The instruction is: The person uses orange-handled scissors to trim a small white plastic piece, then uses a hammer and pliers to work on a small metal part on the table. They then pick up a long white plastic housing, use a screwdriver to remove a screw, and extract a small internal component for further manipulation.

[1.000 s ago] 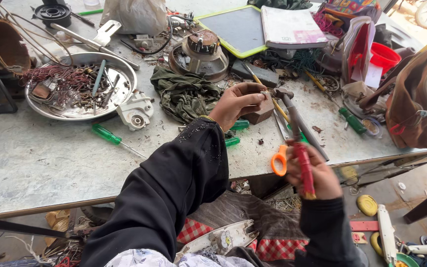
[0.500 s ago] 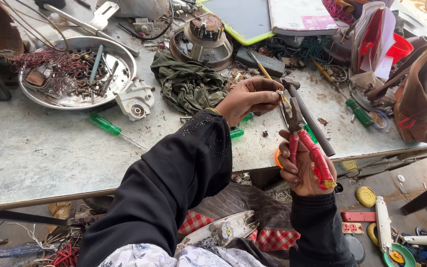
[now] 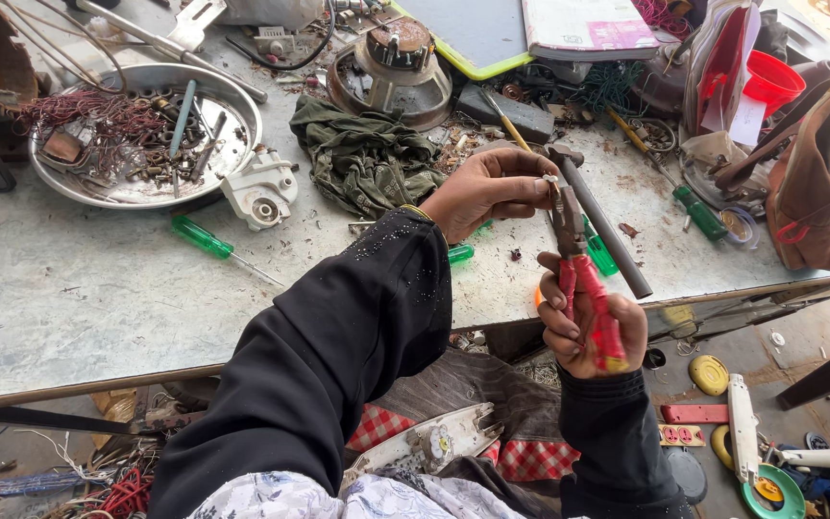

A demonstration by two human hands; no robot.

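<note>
My right hand [image 3: 588,322] grips red-handled pliers [image 3: 583,279] upright, jaws pointing up toward my left hand. My left hand [image 3: 487,187] pinches a small pale part [image 3: 550,180] between thumb and fingertips, right at the pliers' jaws. Both hands hover over the front edge of the grey workbench [image 3: 98,298]. A hammer [image 3: 598,216] lies on the bench just behind the pliers. Black sleeves cover both arms.
A metal bowl [image 3: 141,130] of wire and screws sits at back left, a green screwdriver [image 3: 208,240] in front of it. An olive rag [image 3: 367,159], a round motor part [image 3: 396,62], a brown bag [image 3: 823,173] and a red cup [image 3: 770,82] crowd the bench.
My right hand has turned the pliers from slanted to upright and brought the jaws up to my left fingertips. The left hand has stayed over the bench edge.
</note>
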